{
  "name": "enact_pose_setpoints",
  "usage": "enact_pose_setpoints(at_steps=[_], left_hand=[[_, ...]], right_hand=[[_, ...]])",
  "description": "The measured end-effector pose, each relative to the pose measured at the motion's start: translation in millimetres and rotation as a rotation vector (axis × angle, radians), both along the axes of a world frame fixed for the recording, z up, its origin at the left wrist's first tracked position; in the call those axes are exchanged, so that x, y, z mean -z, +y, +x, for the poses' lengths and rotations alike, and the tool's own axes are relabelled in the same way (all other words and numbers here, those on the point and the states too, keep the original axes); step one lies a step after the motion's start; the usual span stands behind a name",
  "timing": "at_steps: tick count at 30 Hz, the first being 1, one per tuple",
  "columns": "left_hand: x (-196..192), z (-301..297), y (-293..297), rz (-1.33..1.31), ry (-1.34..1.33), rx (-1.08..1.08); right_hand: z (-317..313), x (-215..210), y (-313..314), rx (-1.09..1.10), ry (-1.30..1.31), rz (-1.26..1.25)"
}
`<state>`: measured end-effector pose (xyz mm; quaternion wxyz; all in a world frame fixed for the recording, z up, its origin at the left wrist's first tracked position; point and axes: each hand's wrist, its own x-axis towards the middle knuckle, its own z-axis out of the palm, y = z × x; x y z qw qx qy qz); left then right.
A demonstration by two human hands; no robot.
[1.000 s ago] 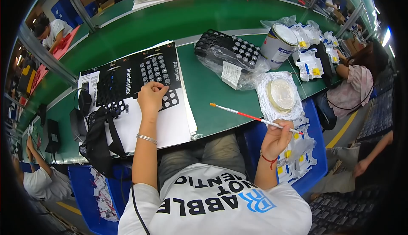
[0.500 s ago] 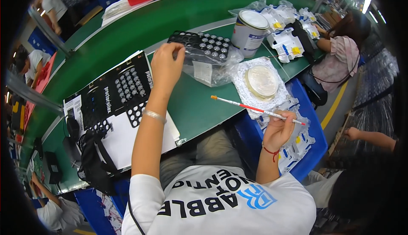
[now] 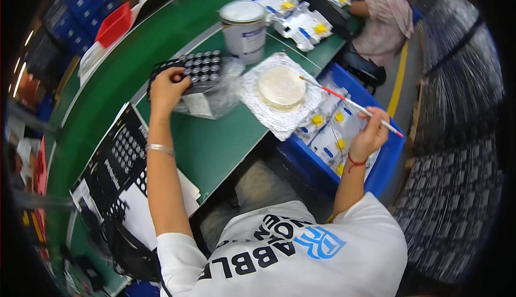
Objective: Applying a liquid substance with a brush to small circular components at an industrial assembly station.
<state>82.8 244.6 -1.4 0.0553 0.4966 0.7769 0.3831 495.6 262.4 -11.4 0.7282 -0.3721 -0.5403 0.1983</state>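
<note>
black keypad tray (image 3: 200, 70) – flat, gripped | red-white brush (image 3: 349, 104) – tilted, held

Seen from a single head-worn fisheye camera, looking steeply down and forward over the wearer's own chest and white shirt (image 3: 290, 254). Close to the body, with both forearms rising from the lower edge toward the green desk (image 3: 220, 141). Tilted, so that the desk runs diagonally from lower left to upper right, its straight edges bowed toward the dark round rim. Farther off at upper right, a seated co-worker (image 3: 387, 17); along the right side, blurred floor (image 3: 457, 152). No second view, hence no shared ground.
</note>
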Motion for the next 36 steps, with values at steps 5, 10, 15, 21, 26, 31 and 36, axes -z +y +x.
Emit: enact_pose_setpoints(at_steps=[5,10,15,21,26,31,36], left_hand=[[-1,6,1,0.084,0.029,-0.008],[-23,16,-23,0.284,-0.061,-0.045],[-44,46,-86,0.443,-0.086,0.001],[-17,105,-173,0.432,-0.331,-0.020],[34,123,-226,0.451,-0.858,-0.144],[36,114,-247,0.572,-1.100,-0.231],[16,107,-261,0.633,-1.228,-0.151]], right_hand=[[-3,-8,3,0.008,-0.261,0.074],[-14,-10,9,-0.056,-0.486,0.115],[-24,-11,9,-0.106,-0.576,0.101],[-13,-1,8,-0.048,-0.163,-0.035],[-24,6,-1,-0.156,0.391,-0.109],[-62,27,-41,-0.770,0.789,-0.345],[-104,17,-93,-1.106,0.523,-0.274]])
